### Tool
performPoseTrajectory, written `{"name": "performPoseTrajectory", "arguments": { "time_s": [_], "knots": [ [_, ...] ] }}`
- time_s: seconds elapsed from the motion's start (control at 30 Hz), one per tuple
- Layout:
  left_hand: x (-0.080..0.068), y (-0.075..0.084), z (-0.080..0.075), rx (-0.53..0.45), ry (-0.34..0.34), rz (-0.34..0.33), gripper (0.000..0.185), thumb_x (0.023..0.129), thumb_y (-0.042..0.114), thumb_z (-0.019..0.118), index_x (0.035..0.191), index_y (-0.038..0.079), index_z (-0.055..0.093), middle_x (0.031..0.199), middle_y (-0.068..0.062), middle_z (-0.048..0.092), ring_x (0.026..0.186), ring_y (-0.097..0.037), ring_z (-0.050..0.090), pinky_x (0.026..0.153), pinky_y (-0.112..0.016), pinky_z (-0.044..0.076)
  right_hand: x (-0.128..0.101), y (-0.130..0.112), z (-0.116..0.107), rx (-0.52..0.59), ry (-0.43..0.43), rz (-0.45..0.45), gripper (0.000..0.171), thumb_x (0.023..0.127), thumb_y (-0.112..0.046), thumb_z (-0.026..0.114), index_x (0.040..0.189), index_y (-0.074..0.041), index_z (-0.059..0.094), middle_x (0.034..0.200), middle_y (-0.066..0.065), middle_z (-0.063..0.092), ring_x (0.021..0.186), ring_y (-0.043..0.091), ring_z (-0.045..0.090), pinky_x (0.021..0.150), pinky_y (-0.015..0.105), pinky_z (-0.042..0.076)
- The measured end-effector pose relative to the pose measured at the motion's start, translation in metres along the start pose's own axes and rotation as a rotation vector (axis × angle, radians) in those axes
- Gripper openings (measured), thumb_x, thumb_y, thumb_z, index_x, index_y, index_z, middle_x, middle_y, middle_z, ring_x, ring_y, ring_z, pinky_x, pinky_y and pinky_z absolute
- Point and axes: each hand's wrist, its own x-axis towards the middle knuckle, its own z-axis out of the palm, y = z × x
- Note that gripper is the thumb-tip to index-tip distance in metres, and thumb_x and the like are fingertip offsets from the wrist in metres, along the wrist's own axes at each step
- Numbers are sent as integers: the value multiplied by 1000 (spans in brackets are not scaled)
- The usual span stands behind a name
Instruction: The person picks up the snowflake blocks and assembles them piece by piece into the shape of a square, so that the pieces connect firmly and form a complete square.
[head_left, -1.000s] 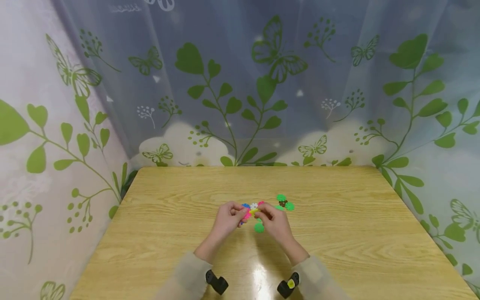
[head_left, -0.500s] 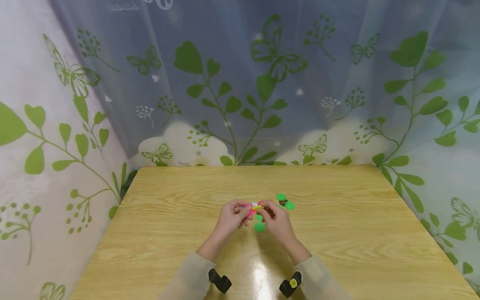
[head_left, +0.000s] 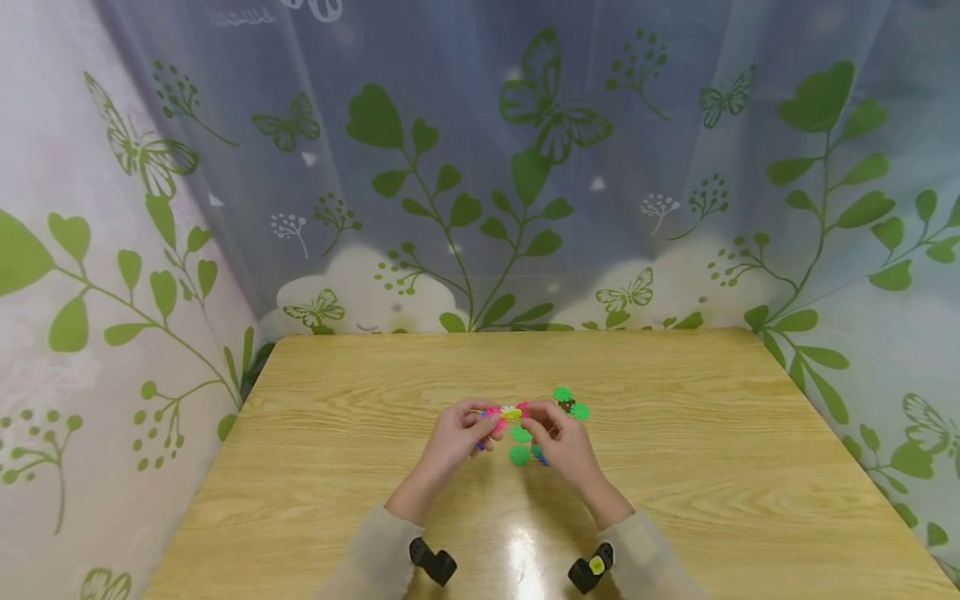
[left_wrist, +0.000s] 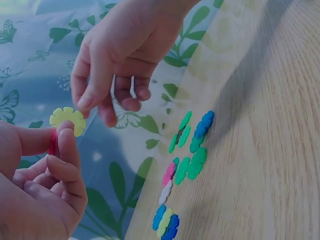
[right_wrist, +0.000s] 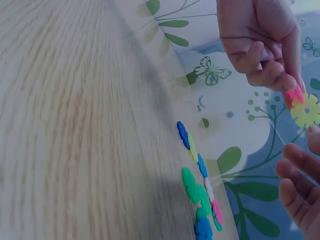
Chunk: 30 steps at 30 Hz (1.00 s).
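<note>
My left hand [head_left: 457, 433] pinches a pink snowflake disc [right_wrist: 295, 95] between thumb and finger, above the table. Joined to it is a yellow snowflake disc [left_wrist: 67, 120], whose far part stands free of the left fingers. My right hand [head_left: 562, 442] is close by the yellow disc's edge, its thumb and forefinger spread apart. In the left wrist view the right thumb tip [left_wrist: 86, 102] is at that edge; whether it touches, I cannot tell.
On the wooden table [head_left: 337, 392] lie several more discs: green discs [head_left: 519, 455], a white disc [left_wrist: 166, 192], a pink disc [left_wrist: 169, 174], and blue and yellow discs [left_wrist: 165, 222] close together. A patterned curtain [head_left: 480, 208] rises behind the table.
The right hand has drawn slightly right, and its fingers have come away from the yellow disc they were pinching. The left hand keeps its pinch on the pink disc.
</note>
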Motion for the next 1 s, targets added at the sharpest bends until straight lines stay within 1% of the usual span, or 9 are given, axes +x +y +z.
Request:
{"name": "performPoseTrajectory", "arguments": {
  "time_s": [0.13, 0.3, 0.4, 0.5, 0.53, 0.63, 0.73, 0.77, 1.0],
  "knots": [
    [-1, 1, -3, 24, 22, -5, 34, 92, 21, 61, 118, -1, 57, 81, -15, 67, 58, -15, 57, 48, -19, 41, -1, 10, -3, -22, 24, -4, 15, 87, 4, 61, 102, 3, 63, 84, 20, 65, 63, 26, 59, 52, 23, 50],
    [-3, 1, -6, 18, 20, -3, 30, 93, 18, 59, 117, 0, 57, 84, -21, 66, 57, -14, 57, 47, -19, 41, -3, 41, -5, -63, 46, 38, 14, 88, -3, 63, 102, -3, 65, 83, 10, 66, 65, 22, 59, 53, 22, 49],
    [-3, 0, -7, 7, 17, 3, 29, 93, 15, 59, 117, -2, 57, 83, -20, 66, 57, -13, 57, 48, -21, 42, -4, 55, -9, -93, 44, 66, 14, 89, -8, 64, 102, -6, 65, 86, 4, 66, 68, 18, 59, 56, 22, 49],
    [-3, -1, -9, 15, 28, 13, 29, 92, 17, 60, 115, -1, 58, 81, -19, 65, 58, -18, 58, 48, -21, 41, -5, 60, -14, -99, 34, 92, 14, 88, -7, 64, 102, -6, 65, 86, 4, 65, 68, 20, 60, 54, 23, 50],
    [-4, -1, -10, 19, 34, 17, 30, 92, 19, 60, 115, 1, 59, 81, -19, 65, 60, -23, 59, 48, -21, 41, -5, 61, -16, -107, 31, 102, 14, 87, -7, 65, 101, -6, 65, 85, 3, 64, 67, 20, 59, 54, 23, 50],
    [-5, -2, -12, 35, 51, 23, 32, 92, 22, 60, 116, 1, 58, 81, -17, 65, 61, -25, 60, 47, -22, 41, -7, 64, -19, -138, 29, 116, 14, 85, -3, 66, 99, -5, 65, 83, 5, 65, 65, 19, 58, 52, 23, 49],
    [-5, -2, -13, 40, 63, 21, 30, 92, 22, 60, 116, 3, 59, 79, -14, 65, 59, -21, 59, 47, -23, 40, -8, 66, -21, -186, 19, 137, 16, 82, -1, 68, 97, -3, 64, 80, 5, 65, 63, 14, 56, 53, 23, 48],
    [-4, -2, -13, 39, 66, 19, 30, 92, 21, 61, 115, 2, 59, 79, -13, 66, 58, -17, 58, 46, -22, 40, -8, 67, -22, -195, 11, 150, 16, 82, 0, 68, 98, -2, 64, 79, 6, 65, 63, 14, 56, 53, 23, 48],
    [-4, -3, -14, 32, 69, 11, 28, 91, 22, 62, 112, 4, 60, 81, -20, 65, 55, -14, 57, 47, -22, 39, -9, 70, -22, -281, -101, 279, 20, 82, -3, 69, 101, -1, 64, 80, 4, 63, 64, 15, 56, 53, 26, 48]
  ]
}}
